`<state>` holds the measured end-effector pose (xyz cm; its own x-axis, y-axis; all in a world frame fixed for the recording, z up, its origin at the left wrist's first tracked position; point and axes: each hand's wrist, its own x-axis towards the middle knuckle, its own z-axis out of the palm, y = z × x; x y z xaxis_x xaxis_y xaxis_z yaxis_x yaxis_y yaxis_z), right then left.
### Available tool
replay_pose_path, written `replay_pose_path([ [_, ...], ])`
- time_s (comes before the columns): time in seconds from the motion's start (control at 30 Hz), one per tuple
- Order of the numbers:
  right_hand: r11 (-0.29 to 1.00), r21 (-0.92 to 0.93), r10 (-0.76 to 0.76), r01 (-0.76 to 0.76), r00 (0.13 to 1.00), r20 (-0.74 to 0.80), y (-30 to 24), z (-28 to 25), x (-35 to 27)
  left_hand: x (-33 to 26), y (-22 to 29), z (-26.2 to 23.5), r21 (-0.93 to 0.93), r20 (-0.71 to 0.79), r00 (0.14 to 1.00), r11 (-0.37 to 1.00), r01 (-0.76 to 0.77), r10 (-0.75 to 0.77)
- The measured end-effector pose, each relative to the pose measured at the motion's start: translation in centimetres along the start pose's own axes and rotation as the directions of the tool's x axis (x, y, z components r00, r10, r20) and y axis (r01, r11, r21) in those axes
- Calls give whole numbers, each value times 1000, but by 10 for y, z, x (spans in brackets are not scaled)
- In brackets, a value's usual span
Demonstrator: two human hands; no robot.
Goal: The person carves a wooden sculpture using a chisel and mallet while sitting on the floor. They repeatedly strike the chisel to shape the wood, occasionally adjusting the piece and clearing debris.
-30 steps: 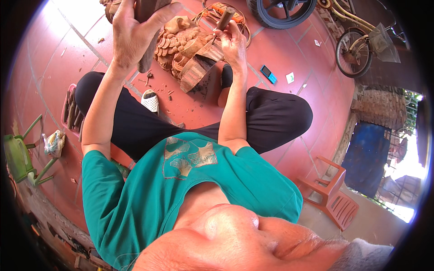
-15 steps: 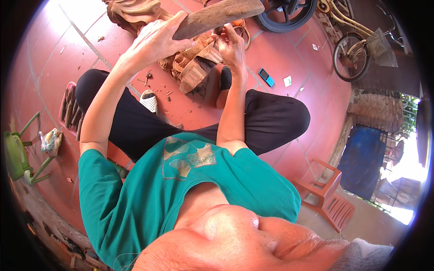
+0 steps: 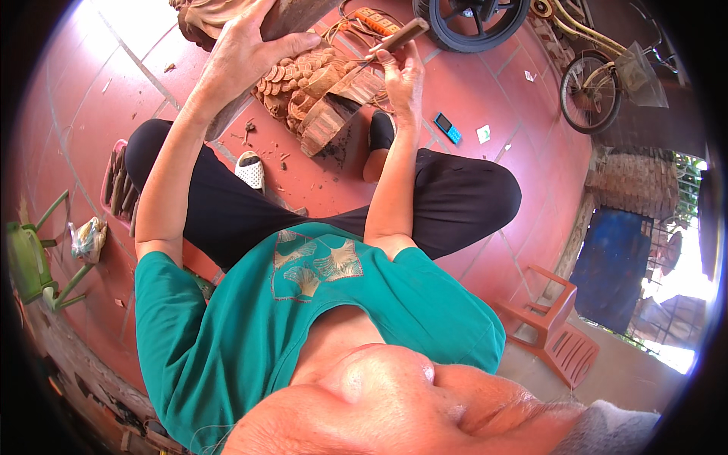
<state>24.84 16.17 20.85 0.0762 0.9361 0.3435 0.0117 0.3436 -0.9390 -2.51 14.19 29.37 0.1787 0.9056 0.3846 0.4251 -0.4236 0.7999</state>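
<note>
My left hand (image 3: 241,64) is wrapped round a thick, worn wooden club (image 3: 299,17), its thumb stretched out to the right. One end of the club rises past the top of the picture, and another part shows below my left wrist. In my right hand (image 3: 404,80), a chisel (image 3: 403,36) is pinched, its brown handle pointing up to the right. Its thin blade slants down left toward a carved brown wood piece (image 3: 303,95) with scale-like relief, standing on the floor between my legs. I cannot tell whether the blade touches the wood.
Wood chips lie around the carving. Left are a pink tray of chisels (image 3: 106,186) and a green stool (image 3: 29,262). An orange power strip (image 3: 375,21), a black wheel (image 3: 472,47) and a blue phone (image 3: 447,127) sit to the right, with a red plastic chair (image 3: 542,311) behind.
The club has swung from lying across above the carving to a steeper slant at my left hand. My right hand has tilted, bringing the chisel handle into sight.
</note>
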Motion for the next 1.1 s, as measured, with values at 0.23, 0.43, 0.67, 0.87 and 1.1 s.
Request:
replay_pose_path([
  [0.23,946,-319,-25,55,995,96,11,3,-1,1,10,-3,-192,19,1000,981,2,1],
  [0.43,897,-426,-46,117,984,174,-16,13,-6,0,50,-14,-146,-99,994,989,36,-51],
  [0.67,856,-472,-98,210,963,250,-14,17,-3,0,7,6,307,307,946,952,3,-102],
  [0.87,905,-400,-85,147,982,167,-9,14,-6,-5,-2,11,231,231,972,973,-21,-34],
  [1.1,936,-346,-52,60,998,33,6,-6,1,-4,-11,9,244,194,980,970,-10,-39],
])
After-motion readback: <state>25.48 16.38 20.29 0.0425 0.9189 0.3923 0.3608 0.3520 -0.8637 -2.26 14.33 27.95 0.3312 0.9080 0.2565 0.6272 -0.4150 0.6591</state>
